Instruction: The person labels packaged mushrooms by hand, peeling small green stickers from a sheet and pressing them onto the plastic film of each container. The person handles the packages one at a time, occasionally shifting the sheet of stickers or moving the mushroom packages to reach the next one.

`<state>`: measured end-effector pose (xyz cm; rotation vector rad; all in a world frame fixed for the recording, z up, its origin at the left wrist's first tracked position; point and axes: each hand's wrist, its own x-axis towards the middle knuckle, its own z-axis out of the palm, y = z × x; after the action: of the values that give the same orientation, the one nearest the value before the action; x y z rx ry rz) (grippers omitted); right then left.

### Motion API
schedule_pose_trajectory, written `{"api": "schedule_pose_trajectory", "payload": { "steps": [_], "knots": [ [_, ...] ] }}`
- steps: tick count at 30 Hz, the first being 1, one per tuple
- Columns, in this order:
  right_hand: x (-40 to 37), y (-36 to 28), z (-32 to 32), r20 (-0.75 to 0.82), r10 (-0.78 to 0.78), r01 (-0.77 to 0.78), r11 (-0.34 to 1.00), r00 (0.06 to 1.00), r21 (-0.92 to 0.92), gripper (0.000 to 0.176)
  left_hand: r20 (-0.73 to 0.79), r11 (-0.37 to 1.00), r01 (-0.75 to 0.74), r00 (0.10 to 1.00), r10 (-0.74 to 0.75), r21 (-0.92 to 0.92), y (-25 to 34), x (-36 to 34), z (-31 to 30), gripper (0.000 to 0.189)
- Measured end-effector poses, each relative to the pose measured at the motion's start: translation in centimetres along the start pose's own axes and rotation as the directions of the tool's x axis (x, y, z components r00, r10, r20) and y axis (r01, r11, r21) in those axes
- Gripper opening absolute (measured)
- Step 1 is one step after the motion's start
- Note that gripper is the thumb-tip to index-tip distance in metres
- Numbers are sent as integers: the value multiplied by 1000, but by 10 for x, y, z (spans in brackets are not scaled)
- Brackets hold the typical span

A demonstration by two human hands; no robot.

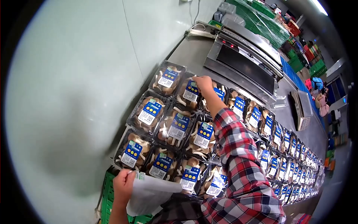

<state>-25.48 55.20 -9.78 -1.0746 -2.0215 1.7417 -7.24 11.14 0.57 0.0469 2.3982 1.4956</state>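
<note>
My left hand [123, 183] is closed on a whitish sheet of stickers [149, 190], with small green-and-white stickers at its upper edge. My right hand [204, 84] reaches up to a clear-wrapped mushroom pack [189, 93] in the row by the machine. Its fingers are drawn together at the top of that pack's blue-and-white label; whatever they pinch is hidden. Next to it lies a corner mushroom pack [168, 79]. Nearer me, another mushroom pack [131, 150] bears a small green sticker above its label, as do several others.
Rows of mushroom packs [287, 140] run off to the right along the metal table [192, 52]. A steel wrapping machine [244, 61] stands behind them. Green crates [108, 196] sit below the near edge. A pale wall [82, 74] borders the left. People [319, 87] are far off.
</note>
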Motion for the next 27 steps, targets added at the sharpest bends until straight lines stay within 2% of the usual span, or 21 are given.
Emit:
{"api": "schedule_pose_trajectory", "payload": {
  "steps": [2, 4, 6, 7, 8, 10, 12, 14, 16, 17, 19, 21, 22, 23, 24, 26, 27],
  "knots": [
    [17, 17, 8, -7, -132, 120, 920, 991, -373, 29, 11, 999, 19, 1000, -19, 34, 9, -1, 0, 14],
    [11, 8, 8, -19, -267, 202, 771, 963, -603, 33, 12, 1000, 9, 1000, -9, 26, 2, -1, 0, 14],
    [-10, -1, 1, -58, -398, 238, 652, 916, -720, 35, 2, 999, -32, 999, 32, 26, 3, -2, -1, 13],
    [-7, -3, -7, -72, -347, 196, 674, 935, -713, 33, 2, 998, -51, 999, 51, 25, 4, -4, -2, 13],
    [-12, -7, -16, -136, -392, 187, 681, 910, -708, 30, 7, 998, -55, 998, 55, 28, 6, -5, -3, 13],
    [2, 0, -51, -181, -495, 315, 753, 850, -578, 28, 20, 997, -68, 998, 67, 26, 11, -6, -3, 12],
    [25, 14, -90, -252, -388, 251, 861, 886, -443, 28, 38, 998, -62, 997, 62, 9, 8, -6, -3, 12],
    [2, 2, -113, -264, -168, 132, 980, 950, -146, 25, 63, 999, -37, 997, 39, -32, 6, -8, 0, 12],
    [1, 9, -124, -149, -113, 93, 986, 982, -140, 27, 95, 996, 5, 995, 4, -90, 7, -8, 3, 12],
    [-1, 15, -127, -65, -67, 65, 997, 996, -36, 29, 101, 998, -3, 995, 10, -71, 9, -8, 4, 12],
    [17, 41, -114, -141, -121, 106, 988, 983, -110, 31, 112, 999, -16, 994, 19, -33, 13, -7, 6, 12],
    [0, 33, -106, -127, -8, -11, 989, 992, -147, 35, 103, 999, -32, 994, 34, -16, 12, -6, 7, 13],
    [13, 53, -103, -137, -231, 152, 889, 963, -432, 36, 97, 999, -37, 995, 37, -11, 12, -6, 7, 13],
    [25, 71, -101, -140, -443, 232, 682, 886, -694, 36, 89, 998, -53, 995, 54, -16, 11, -7, 8, 13],
    [-8, 41, -95, -204, -446, 156, 646, 872, -747, 35, 79, 998, -68, 994, 69, -19, 11, -7, 7, 13],
    [-37, 16, -93, -230, -394, 83, 636, 890, -767, 31, 71, 992, -129, 989, 127, 13, 13, -13, 4, 14],
    [-43, 18, -92, -198, -483, 156, 598, 853, -786, 25, 70, 983, -178, 982, 175, 47, 17, -14, 4, 14]
  ]
}}
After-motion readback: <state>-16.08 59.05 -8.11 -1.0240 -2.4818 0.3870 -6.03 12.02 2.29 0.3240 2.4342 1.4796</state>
